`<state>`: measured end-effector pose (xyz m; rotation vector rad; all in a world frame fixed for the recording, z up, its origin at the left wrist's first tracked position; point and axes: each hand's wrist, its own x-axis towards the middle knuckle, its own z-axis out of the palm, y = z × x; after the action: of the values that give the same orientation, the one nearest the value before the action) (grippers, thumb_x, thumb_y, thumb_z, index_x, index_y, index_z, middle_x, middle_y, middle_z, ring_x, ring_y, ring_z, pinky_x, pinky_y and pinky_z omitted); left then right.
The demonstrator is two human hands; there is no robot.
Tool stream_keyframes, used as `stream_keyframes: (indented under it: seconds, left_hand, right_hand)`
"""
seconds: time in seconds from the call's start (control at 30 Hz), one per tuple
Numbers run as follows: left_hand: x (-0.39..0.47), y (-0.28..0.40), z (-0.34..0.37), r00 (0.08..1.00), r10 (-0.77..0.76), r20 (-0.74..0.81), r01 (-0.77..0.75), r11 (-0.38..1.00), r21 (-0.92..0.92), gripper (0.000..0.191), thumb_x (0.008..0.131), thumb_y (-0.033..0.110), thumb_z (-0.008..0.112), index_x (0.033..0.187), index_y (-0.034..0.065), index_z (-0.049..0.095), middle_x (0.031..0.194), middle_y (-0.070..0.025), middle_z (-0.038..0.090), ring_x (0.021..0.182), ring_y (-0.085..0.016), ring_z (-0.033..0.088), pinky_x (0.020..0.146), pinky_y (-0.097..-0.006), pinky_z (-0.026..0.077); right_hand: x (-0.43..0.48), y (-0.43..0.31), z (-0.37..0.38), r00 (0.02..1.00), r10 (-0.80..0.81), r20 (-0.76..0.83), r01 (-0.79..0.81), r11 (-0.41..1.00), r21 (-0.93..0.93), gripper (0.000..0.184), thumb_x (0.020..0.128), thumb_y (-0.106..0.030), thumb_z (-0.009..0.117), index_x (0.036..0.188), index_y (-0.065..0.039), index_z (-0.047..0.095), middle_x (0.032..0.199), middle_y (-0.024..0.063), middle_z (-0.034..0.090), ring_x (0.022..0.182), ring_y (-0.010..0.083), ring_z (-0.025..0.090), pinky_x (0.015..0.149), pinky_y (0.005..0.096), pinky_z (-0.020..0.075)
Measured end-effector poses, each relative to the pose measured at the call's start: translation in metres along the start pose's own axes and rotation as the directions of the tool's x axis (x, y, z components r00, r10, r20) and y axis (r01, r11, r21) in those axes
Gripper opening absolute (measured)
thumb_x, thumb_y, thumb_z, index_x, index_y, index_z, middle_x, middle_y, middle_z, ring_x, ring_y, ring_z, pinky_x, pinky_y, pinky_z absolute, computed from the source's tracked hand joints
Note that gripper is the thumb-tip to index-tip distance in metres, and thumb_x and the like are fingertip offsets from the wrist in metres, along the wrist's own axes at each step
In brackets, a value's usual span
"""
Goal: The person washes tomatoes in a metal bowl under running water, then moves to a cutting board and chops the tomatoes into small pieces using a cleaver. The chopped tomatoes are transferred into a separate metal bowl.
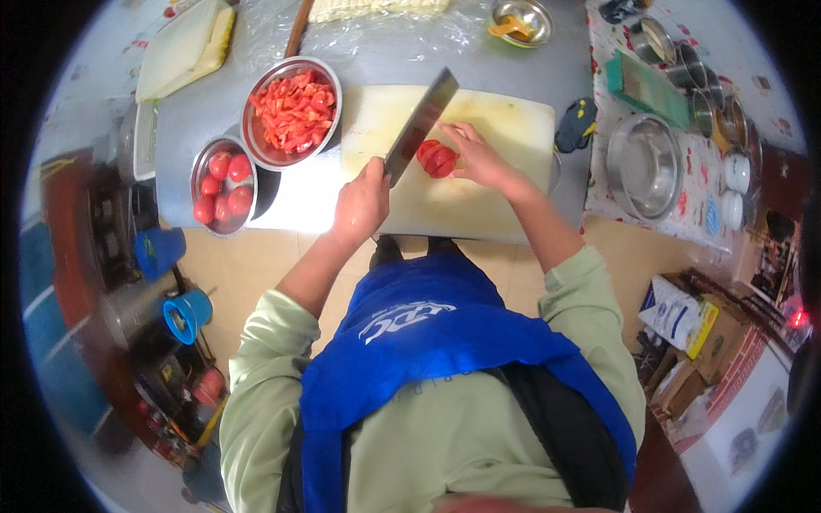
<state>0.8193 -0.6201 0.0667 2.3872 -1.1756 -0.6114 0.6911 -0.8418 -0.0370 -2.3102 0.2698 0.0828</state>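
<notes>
My left hand [362, 204] is closed around the handle of a cleaver [420, 128], its broad blade slanting up and to the right over a pale cutting board [507, 205]. Just right of the blade lies a red tomato [437, 159], cut into slices that still sit together. My right hand [478, 157] is beside it with fingers spread; the thumb seems to touch the tomato's right edge, and the fingertips extend past its far side. Left of the board stands a steel bowl of chopped tomato [295, 112]. Nearer me, a smaller steel bowl [251, 215] holds several whole peeled-looking tomatoes [221, 192].
Clear plastic film [385, 38] covers part of the steel table at the back. A small bowl with an orange utensil [523, 29] stands far right. A dark cloth-like item [576, 125] lies beside the board. On the right-hand table are a steel basin [643, 168] and a green-edged box [648, 90].
</notes>
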Motion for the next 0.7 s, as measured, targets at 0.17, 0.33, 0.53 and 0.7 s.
stream_keyframes:
  seconds: [0.17,0.33,0.53,0.7]
  left_hand:
    - [-0.009,-0.016,0.0,0.986,-0.167,0.023,0.168,0.985,-0.039,0.017,0.092,0.013,0.05,0.097,0.0021,0.038,0.085,-0.028,0.06,0.075,-0.048,0.058,0.066,-0.0547,0.046]
    - [-0.019,-0.018,0.004,0.991,-0.129,0.041,0.132,0.988,-0.08,0.017,0.091,0.011,0.051,0.097,0.0022,0.037,0.082,-0.028,0.06,0.075,-0.048,0.058,0.065,-0.0549,0.045]
    - [-0.01,-0.012,-0.005,0.984,-0.081,0.158,0.09,0.995,-0.051,0.02,0.091,0.011,0.051,0.099,0.0007,0.036,0.08,-0.0279,0.06,0.075,-0.048,0.059,0.066,-0.0544,0.046]
    - [0.006,-0.006,0.003,0.969,-0.097,0.229,0.088,0.995,0.051,0.018,0.092,0.012,0.048,0.099,0.0,0.038,0.084,-0.0266,0.061,0.076,-0.045,0.061,0.067,-0.0528,0.048]
  right_hand:
    - [0.028,-0.006,-0.01,0.954,-0.083,0.288,0.106,0.992,-0.066,0.084,0.062,-0.007,0.081,0.136,-0.012,0.042,0.135,0.0149,0.043,0.123,0.0345,0.042,0.106,0.0401,0.0367]
    - [0.0,-0.01,0.021,0.999,0.019,-0.031,-0.014,0.989,0.146,0.07,0.063,-0.01,0.081,0.125,-0.009,0.049,0.122,0.0148,0.051,0.112,0.0345,0.05,0.098,0.041,0.042]
    - [-0.008,-0.023,0.067,0.898,0.198,-0.392,-0.11,0.965,0.237,0.064,0.065,-0.018,0.084,0.117,-0.005,0.049,0.111,0.016,0.052,0.103,0.0335,0.054,0.091,0.0402,0.0457]
    - [-0.008,-0.03,0.068,0.874,0.222,-0.432,-0.131,0.964,0.231,0.06,0.067,-0.026,0.082,0.113,-0.003,0.052,0.107,0.0164,0.054,0.102,0.0343,0.054,0.089,0.0422,0.0449]
